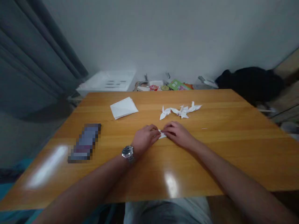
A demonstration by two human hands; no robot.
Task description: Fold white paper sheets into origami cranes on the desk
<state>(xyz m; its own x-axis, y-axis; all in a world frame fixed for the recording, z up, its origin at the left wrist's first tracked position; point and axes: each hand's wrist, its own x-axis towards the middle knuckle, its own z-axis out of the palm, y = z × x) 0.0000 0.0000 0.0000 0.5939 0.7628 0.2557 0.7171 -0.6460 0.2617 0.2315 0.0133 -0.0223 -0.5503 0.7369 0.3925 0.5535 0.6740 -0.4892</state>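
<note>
A small piece of folded white paper lies on the wooden table between my two hands, partly covered by fingers. My left hand, with a metal watch on its wrist, grips the paper's left side with bent fingers. On the right side, the fingers of my right hand are closed on the same paper. Just beyond my hands stand several folded white paper cranes in a row, touching or nearly so. The paper's exact folds are hidden by my fingertips.
A stack of white paper sheets lies at the back left of the wooden table. A blurred-out phone-like object is at the left. A thin white strip lies to the right. Behind the far edge are a white box and assorted items.
</note>
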